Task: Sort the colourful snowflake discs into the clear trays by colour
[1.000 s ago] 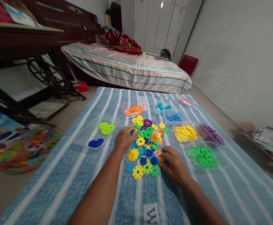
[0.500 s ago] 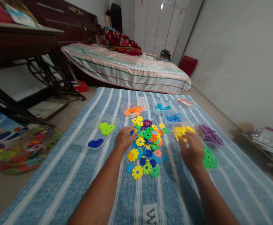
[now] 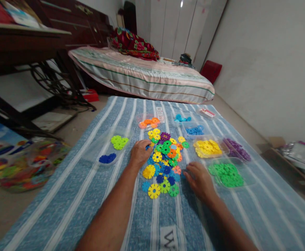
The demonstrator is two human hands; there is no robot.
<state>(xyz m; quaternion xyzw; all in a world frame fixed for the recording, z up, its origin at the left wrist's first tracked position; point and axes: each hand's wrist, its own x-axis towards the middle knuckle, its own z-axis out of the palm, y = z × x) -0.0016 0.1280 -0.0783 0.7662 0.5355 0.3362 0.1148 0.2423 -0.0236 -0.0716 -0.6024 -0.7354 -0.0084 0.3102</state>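
Note:
A mixed pile of notched plastic flower discs (image 3: 157, 157) in several colours lies on the striped cloth. My left hand (image 3: 140, 152) is at the pile's left edge, its fingers closed on a dark blue disc (image 3: 147, 147) that partly shows at the tips. On the right side, my right hand (image 3: 199, 179) reaches low over the cloth, fingers slightly apart, the tips at a light blue disc (image 3: 183, 174) that they mostly cover. A clear tray of yellow discs (image 3: 207, 147) and one of green discs (image 3: 229, 175) sit close to my right hand.
More clear trays hold orange discs (image 3: 149, 122), blue discs (image 3: 195, 130), purple discs (image 3: 236, 149), and lime discs (image 3: 119, 142) beside dark blue ones (image 3: 107, 158). A small clear box (image 3: 206, 112) lies at the far right. Beyond the cloth stands a bed (image 3: 147, 78).
My right hand has moved from above the yellow tray down and left to the pile's right edge. My left hand has stayed in nearly the same place.

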